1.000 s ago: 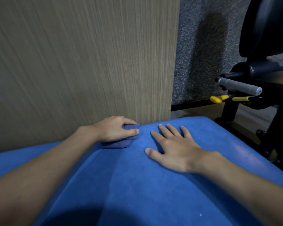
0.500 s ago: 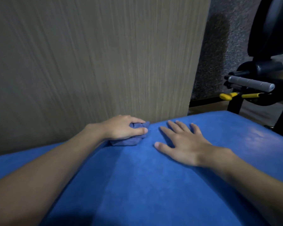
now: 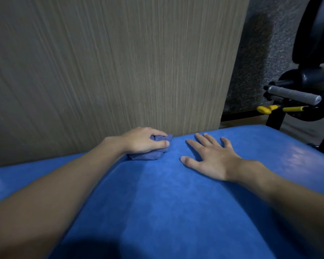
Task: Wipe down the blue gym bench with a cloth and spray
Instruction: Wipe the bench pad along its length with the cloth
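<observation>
Bench fills the lower view, near end cut off by the frame. Wood panel rises behind its far edge. Right hand lies flat there, fingers spread wide; left hand grips the bunched cloth at that edge, mostly covering it.

Left hand: bare, thumbnail short and rounded.
Right hand: bare, knuckles and tendons showing, thumbnail trimmed short.
Left forearm: bare up to the frame edge.
Right forearm: bare up to the frame edge.
</observation>
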